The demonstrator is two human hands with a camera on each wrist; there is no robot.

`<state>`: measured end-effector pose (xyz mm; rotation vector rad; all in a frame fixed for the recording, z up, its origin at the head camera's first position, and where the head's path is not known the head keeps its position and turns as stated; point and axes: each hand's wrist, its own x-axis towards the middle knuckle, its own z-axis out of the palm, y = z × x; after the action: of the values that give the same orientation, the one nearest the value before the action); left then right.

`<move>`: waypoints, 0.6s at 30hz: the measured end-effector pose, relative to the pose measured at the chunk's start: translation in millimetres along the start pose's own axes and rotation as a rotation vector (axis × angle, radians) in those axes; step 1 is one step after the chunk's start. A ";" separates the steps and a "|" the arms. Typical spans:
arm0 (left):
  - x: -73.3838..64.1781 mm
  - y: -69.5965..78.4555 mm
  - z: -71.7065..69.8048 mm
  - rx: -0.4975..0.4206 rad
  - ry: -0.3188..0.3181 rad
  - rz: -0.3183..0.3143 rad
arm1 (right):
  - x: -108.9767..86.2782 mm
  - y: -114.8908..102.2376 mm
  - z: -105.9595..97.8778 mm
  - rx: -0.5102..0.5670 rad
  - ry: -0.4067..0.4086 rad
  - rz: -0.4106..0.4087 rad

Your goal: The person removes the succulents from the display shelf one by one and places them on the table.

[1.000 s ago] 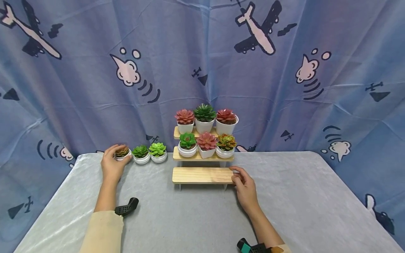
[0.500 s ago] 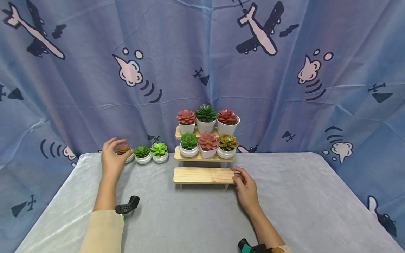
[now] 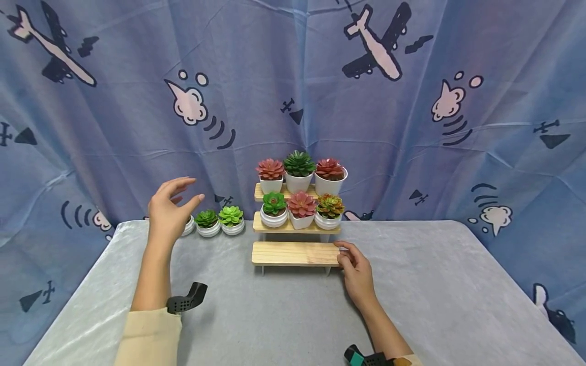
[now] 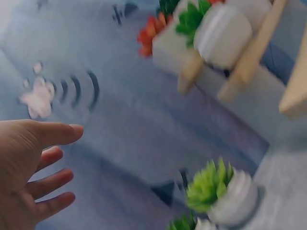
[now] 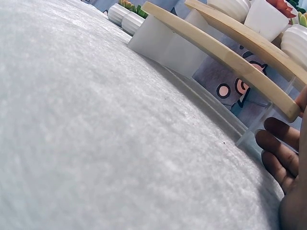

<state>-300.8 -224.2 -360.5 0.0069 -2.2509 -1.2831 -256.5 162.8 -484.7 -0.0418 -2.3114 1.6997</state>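
My left hand [image 3: 168, 211] is raised over the back left of the table, thumb and fingers apart with nothing between them. Behind it, mostly hidden, is a white succulent pot [image 3: 188, 227]. Two more small potted succulents, a dark green one [image 3: 207, 222] and a light green one [image 3: 231, 220], stand just right of it. My right hand [image 3: 356, 272] holds the right end of the lowest wooden shelf [image 3: 295, 253] of a three-step plant stand, thumb and forefinger at its edge. In the right wrist view, the other fingers [image 5: 278, 148] are below the board's end.
Three potted succulents, red [image 3: 270, 171], dark green and red, stand on the top step. On the middle step are a green one [image 3: 273, 207], a pink one [image 3: 301, 205] and a yellow-red one [image 3: 329, 208]. A patterned blue curtain [image 3: 256, 91] hangs behind the grey-covered table [image 3: 256, 320].
My left hand has let go of the brown succulent at the left end of the row and risen above it. My right hand stays on the lowest shelf.
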 end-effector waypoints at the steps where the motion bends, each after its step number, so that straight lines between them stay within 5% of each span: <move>1: -0.9 5.2 0.0 -0.008 -0.002 0.016 | 0.1 0.2 0.0 0.000 -0.001 0.000; 10: -12.1 42.2 9.3 -0.098 -0.090 0.211 | 0.9 0.6 0.3 0.018 0.005 -0.007; 18: -20.3 56.0 27.7 -0.259 -0.224 0.211 | 1.0 0.8 1.0 0.027 0.005 -0.010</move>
<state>-281.8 -166.3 -336.0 -0.4774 -2.1761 -1.5086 -257.9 162.2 -485.6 -0.0288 -2.2806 1.7241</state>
